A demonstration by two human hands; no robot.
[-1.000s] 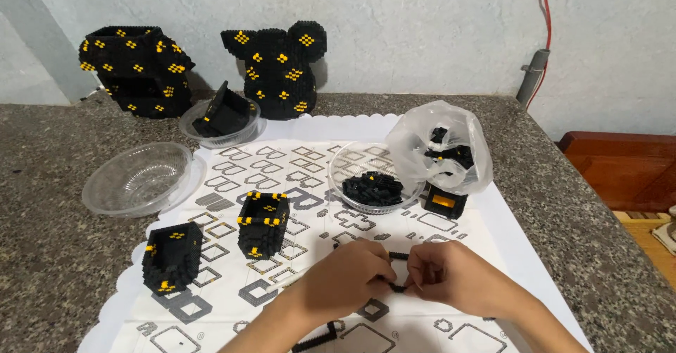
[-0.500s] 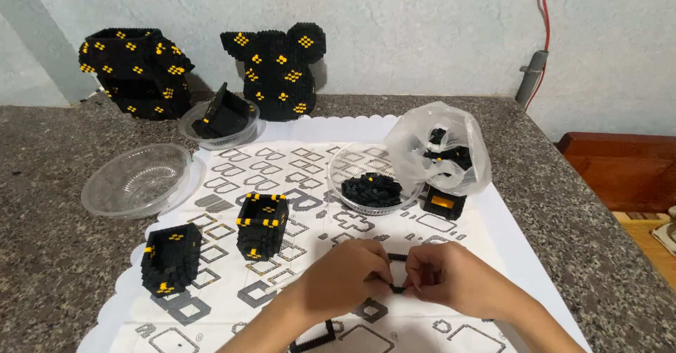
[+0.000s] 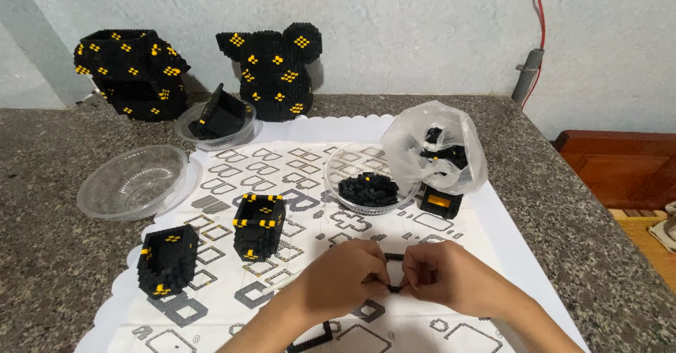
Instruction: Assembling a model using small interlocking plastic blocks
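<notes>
Two hands meet low over the patterned sheet (image 3: 310, 163) spread on the granite desk (image 3: 49, 184): the left hand (image 3: 345, 279) and the right hand (image 3: 443, 279) are both closed, fingertips pinching a thin black brick strip (image 3: 394, 287) held between them just above the sheet, with part of it running up between the hands. Judged from what lies about, the build looks partly advanced. Two large black-and-yellow brick bodies, one boxy (image 3: 134, 71) and one with round ears (image 3: 274, 71), stand finished-looking against the wall, and two small open brick boxes (image 3: 259, 225) (image 3: 167, 258) stand left of the hands. Loose material remains: a clear dish of black bricks (image 3: 370, 187) beyond the hands, a plastic bag of bricks (image 3: 436, 145) touching it, and a small black-and-yellow block (image 3: 440, 201) under the bag. A further dish (image 3: 218, 120) holds a tilted black section; a nearby clear bowl (image 3: 130, 180) holds nothing. Another black strip (image 3: 313, 339) lies below the left wrist. The strip in hand appears short, so much assembly seems left
</notes>
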